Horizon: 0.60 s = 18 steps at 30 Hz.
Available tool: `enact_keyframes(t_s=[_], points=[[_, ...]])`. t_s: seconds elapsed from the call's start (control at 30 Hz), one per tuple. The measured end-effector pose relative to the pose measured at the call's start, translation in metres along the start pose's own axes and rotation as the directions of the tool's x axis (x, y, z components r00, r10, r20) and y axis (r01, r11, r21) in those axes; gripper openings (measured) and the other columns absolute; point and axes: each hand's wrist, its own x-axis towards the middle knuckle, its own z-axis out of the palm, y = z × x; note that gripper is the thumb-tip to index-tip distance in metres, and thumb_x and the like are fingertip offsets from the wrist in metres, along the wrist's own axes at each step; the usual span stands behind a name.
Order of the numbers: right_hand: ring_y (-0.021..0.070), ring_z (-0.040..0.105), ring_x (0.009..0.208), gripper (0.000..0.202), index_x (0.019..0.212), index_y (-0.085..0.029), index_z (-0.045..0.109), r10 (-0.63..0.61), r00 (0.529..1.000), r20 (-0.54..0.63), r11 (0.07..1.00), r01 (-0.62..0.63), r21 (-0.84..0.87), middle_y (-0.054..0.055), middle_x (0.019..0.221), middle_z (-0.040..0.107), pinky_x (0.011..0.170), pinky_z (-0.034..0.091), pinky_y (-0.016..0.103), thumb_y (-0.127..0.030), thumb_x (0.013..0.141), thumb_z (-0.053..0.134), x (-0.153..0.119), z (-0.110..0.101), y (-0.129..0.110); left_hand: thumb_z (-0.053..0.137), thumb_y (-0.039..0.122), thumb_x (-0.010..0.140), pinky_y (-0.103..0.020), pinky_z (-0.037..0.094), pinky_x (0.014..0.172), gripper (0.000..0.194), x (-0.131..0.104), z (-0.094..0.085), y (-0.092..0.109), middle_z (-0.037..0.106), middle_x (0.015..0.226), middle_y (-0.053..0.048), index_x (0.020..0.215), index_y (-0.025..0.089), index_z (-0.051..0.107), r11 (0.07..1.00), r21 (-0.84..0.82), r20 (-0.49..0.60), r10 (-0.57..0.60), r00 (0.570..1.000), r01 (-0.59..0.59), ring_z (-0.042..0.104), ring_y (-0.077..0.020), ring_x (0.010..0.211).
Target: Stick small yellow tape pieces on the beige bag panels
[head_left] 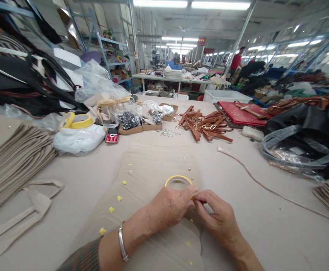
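Near the middle of the head view, my left hand (172, 205) is closed round a yellow tape roll (178, 177), whose upper rim shows above the fingers. My right hand (216, 212) touches it from the right, thumb and forefinger pinched at the roll's lower right edge; any bit of tape between them is too small to tell. Under both hands lie overlapping beige panels (144, 162) in a fanned stack. Small yellow tape pieces (111, 209) dot their left side, with a few more on the right. Metal studs (189, 169) show near the right edge.
Left are stacked beige pieces (20, 150), beige straps (37, 203) and a white plastic bundle (79, 138) bearing tape rolls. Beyond the panels are a red phone (112, 134), small boxes (150, 127) and brown straps (206, 122). A cord (254, 178) and black bag (308, 131) lie right.
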Motion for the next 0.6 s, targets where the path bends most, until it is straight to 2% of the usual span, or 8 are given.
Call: enact_keyframes(t_s=[0.17,0.23,0.3,0.37,0.47,0.53,0.6], points=[[0.0112,0.061,0.058,0.015,0.076,-0.02,0.064,0.023,0.996,-0.091,0.993,-0.034,-0.117,0.001,0.067,0.067,0.059,0.048,0.021,-0.014,0.082,0.051,0.001,0.005,-0.009,0.043,0.021,0.096,-0.025,0.046,0.06,0.013,-0.002,0.001,0.0,0.066,0.085,-0.002,0.107,0.019,0.048,0.999,0.04,-0.059,-0.015,0.998,0.017,0.065,-0.0169,0.076],[0.0107,0.061,0.057,0.014,0.075,-0.02,0.065,0.062,0.992,-0.113,0.994,-0.071,-0.085,0.0,0.065,0.067,0.059,0.048,0.021,-0.015,0.081,0.053,0.002,0.006,-0.014,0.044,0.021,0.095,-0.024,0.044,0.058,0.007,-0.003,0.0,0.0,0.064,0.08,0.0,0.097,0.019,0.05,0.998,0.067,-0.094,-0.007,0.996,0.013,0.062,-0.0154,0.071],[0.0108,0.06,0.055,0.012,0.074,-0.019,0.067,0.162,0.979,-0.123,0.986,-0.165,-0.013,0.0,0.064,0.067,0.057,0.048,0.021,-0.018,0.079,0.056,0.004,0.006,-0.019,0.043,0.02,0.095,-0.024,0.042,0.057,0.009,-0.004,-0.001,0.002,0.062,0.076,0.0,0.09,0.018,0.05,0.995,0.102,-0.138,0.0,0.99,0.014,0.06,-0.0147,0.068],[0.0114,0.057,0.05,0.013,0.072,-0.019,0.067,0.325,0.938,-0.117,0.943,-0.312,0.116,0.0,0.058,0.065,0.051,0.046,0.021,-0.025,0.078,0.058,0.006,0.006,-0.023,0.041,0.019,0.095,-0.024,0.04,0.056,0.013,-0.004,-0.002,0.005,0.059,0.073,0.0,0.085,0.018,0.049,0.988,0.152,-0.179,0.023,0.984,0.005,0.058,-0.0147,0.066],[0.0126,0.055,0.045,0.02,0.066,-0.018,0.065,0.548,0.836,-0.038,0.788,-0.5,0.36,0.0,0.05,0.061,0.046,0.045,0.022,-0.036,0.074,0.063,0.01,0.004,-0.029,0.039,0.018,0.094,-0.024,0.039,0.054,0.014,-0.005,-0.001,0.01,0.057,0.071,-0.001,0.085,0.018,0.049,0.972,0.234,-0.216,0.064,0.974,-0.012,0.056,-0.015,0.065],[0.013,0.055,0.044,0.023,0.064,-0.017,0.063,0.614,0.789,0.017,0.693,-0.549,0.467,0.0,0.047,0.059,0.045,0.046,0.024,-0.039,0.069,0.066,0.011,0.004,-0.033,0.037,0.019,0.094,-0.024,0.039,0.054,0.015,-0.006,0.001,0.013,0.056,0.069,-0.001,0.086,0.018,0.05,0.964,0.266,-0.24,0.073,0.968,-0.007,0.055,-0.0152,0.064],[0.0131,0.054,0.042,0.024,0.063,-0.017,0.064,0.644,0.764,0.048,0.644,-0.575,0.504,0.0,0.046,0.059,0.043,0.047,0.024,-0.04,0.066,0.068,0.012,0.005,-0.037,0.035,0.02,0.095,-0.024,0.039,0.053,0.017,-0.009,0.005,0.014,0.055,0.068,-0.001,0.087,0.017,0.051,0.96,0.281,-0.271,0.066,0.96,0.013,0.055,-0.0153,0.062]])
